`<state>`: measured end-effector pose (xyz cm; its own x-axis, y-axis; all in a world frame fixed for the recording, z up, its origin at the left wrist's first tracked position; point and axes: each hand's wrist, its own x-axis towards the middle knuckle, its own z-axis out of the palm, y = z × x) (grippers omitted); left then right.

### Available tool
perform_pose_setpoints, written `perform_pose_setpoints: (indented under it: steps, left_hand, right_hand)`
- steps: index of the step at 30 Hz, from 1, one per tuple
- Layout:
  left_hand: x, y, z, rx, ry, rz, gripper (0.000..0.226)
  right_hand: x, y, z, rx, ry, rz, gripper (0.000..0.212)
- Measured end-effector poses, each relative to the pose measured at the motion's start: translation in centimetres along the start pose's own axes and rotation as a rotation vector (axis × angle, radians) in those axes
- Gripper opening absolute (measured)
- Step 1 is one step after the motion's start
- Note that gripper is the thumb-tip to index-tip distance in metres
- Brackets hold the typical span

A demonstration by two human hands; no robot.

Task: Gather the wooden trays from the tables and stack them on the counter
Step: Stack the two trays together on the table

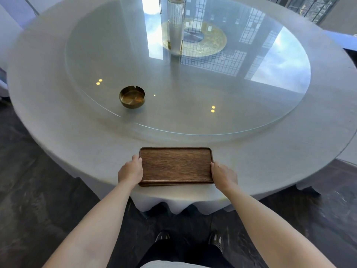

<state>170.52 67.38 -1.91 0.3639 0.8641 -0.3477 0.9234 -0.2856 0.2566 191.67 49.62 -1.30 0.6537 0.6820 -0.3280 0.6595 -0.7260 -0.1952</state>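
Both hands are on the short ends of the wooden tray (175,166): the left hand (130,170) is curled around the left edge, the right hand (224,174) pressed against the right edge with its fingers hidden beneath or behind the rim. From here I can't say whether the tray has left the cloth; it lies flat at the near edge of the round table (63,130), just short of the glass turntable (251,105). It looks rigid, a shallow slab with a low raised lip, probably light enough for one hand, though the smooth finish may slip. The ends offer the best purchase. A brass ashtray (132,97) sits well apart on the glass, and a ribbed glass bottle (175,26) stands near the middle.
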Motion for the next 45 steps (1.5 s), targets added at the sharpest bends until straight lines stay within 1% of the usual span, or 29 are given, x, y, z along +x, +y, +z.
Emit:
perform_pose_setpoints:
  steps: [9, 11, 17, 20, 24, 27, 30, 32, 35, 40, 41, 43, 45]
  left_hand:
    - [-0.3, -0.2, 0.2, 0.029, -0.013, 0.024, 0.042]
    - [-0.2, -0.2, 0.3, 0.027, -0.014, 0.016, 0.042]
    - [-0.2, -0.3, 0.4, 0.015, -0.019, -0.001, 0.044]
    - [-0.1, 0.0, 0.2, -0.034, -0.069, -0.084, 0.05]
    - [0.6, 0.1, 0.2, -0.166, -0.192, -0.171, 0.066]
    - [1.1, -0.1, 0.1, -0.292, -0.271, -0.192, 0.075]
    - [1.2, -0.3, 0.1, -0.327, -0.301, -0.183, 0.076]
    - [1.2, -0.3, 0.1, -0.335, -0.3, -0.173, 0.079]
    - [1.4, -0.1, 0.2, -0.367, -0.278, -0.164, 0.078]
    - [1.3, 1.2, -0.1, -0.36, -0.263, -0.11, 0.078]
    - [1.3, 1.7, -0.2, -0.356, -0.261, -0.086, 0.077]
    - [1.2, 3.5, -0.7, -0.355, -0.259, -0.04, 0.076]
    - [0.8, 5.8, -1.2, -0.35, -0.264, 0.006, 0.075]
  right_hand:
    - [-0.2, 0.1, -0.1, -0.05, 0.007, -0.003, 0.041]
    - [-0.3, 0.0, -0.2, -0.042, 0.005, 0.006, 0.039]
    - [-0.3, 0.0, 0.0, -0.012, -0.009, 0.029, 0.041]
    - [-0.3, -0.2, 0.1, 0.087, -0.016, 0.073, 0.036]
    - [0.1, -0.8, 0.0, 0.291, -0.042, 0.192, 0.044]
    - [0.5, -1.1, 0.2, 0.402, -0.112, 0.278, 0.05]
    - [1.1, -1.0, 0.6, 0.392, -0.176, 0.293, 0.055]
    - [1.5, -0.9, 0.7, 0.409, -0.192, 0.294, 0.053]
    - [1.6, -0.9, 0.8, 0.475, -0.193, 0.316, 0.05]
    - [0.6, 0.0, 1.2, 0.664, -0.159, 0.387, 0.049]
    - [0.4, 0.4, 1.2, 0.704, -0.15, 0.406, 0.051]
    - [-0.2, 1.6, 0.7, 0.769, -0.114, 0.452, 0.064]
    - [-1.0, 2.9, -0.7, 0.813, -0.061, 0.491, 0.066]
